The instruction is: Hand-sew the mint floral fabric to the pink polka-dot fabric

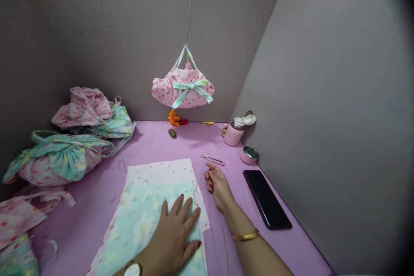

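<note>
My left hand [177, 230] lies flat with fingers spread on a mint floral cloth [142, 220]. Beneath that cloth is a white cloth with pink dots [161, 170], its edges showing at the top and sides. To the right of the cloths, my right hand [220, 185] is raised with its fingers curled into a pinch. What the fingertips hold is too small to make out. A thin thread [225, 241] trails down from beside the right wrist. Small pink thread snips [213, 159] lie just beyond the right hand.
Finished-looking fabric bags [58, 159] pile up at left. A pink dotted bag with a mint bow [186, 90] hangs at the back wall. On the right are a black phone [267, 198], a pink flask [233, 134] and its cup [249, 155]. A thread spool [172, 133] lies behind.
</note>
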A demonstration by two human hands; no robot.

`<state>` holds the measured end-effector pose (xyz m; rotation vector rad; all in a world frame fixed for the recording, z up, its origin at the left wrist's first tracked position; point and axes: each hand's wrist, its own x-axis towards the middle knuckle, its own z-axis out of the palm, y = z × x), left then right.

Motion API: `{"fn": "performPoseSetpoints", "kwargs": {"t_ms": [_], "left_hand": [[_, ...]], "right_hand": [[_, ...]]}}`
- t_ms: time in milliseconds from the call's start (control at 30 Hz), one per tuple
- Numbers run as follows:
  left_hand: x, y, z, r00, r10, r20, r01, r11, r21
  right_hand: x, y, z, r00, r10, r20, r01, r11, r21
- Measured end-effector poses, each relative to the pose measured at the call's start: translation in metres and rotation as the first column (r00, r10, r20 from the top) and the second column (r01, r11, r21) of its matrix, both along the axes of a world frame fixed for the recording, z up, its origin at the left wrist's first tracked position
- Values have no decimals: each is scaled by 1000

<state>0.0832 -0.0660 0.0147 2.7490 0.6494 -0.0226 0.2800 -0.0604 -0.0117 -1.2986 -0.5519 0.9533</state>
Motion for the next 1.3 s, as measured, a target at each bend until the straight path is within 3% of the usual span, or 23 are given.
{"fn": "performPoseSetpoints", "kwargs": {"t_ms": [133,267,367,467,567,667,900,1100,1300], "left_hand": [[-1,-4,-4,999,-29,41,30,999,-28],[-9,3,3,997,12,77,-5,996,-88],[-26,31,12,966,206,159,-205,978,-22],[-52,74,20,888,445,116,-450,892,30],[-71,110,23,871,483,84,-487,873,25],[-77,128,21,875,483,30,-483,876,9],[-77,138,13,856,514,-43,-516,854,-61],[-83,132,7,811,584,46,-572,806,-153],[-88,123,-2,736,643,210,-573,758,-312]], "right_hand": [[5,0,2,1000,-7,-9,7,1000,-1],[4,-6,4,996,46,73,-44,999,-31],[3,-9,3,982,94,163,-86,995,-53],[0,-7,1,959,141,245,-128,989,-67],[-4,2,5,917,156,366,-143,988,-62],[-5,13,13,849,182,496,-162,983,-83],[-13,17,14,681,237,693,-105,968,-228],[-20,13,14,522,366,770,-140,928,-346],[-19,13,15,494,395,774,-147,916,-373]]}}
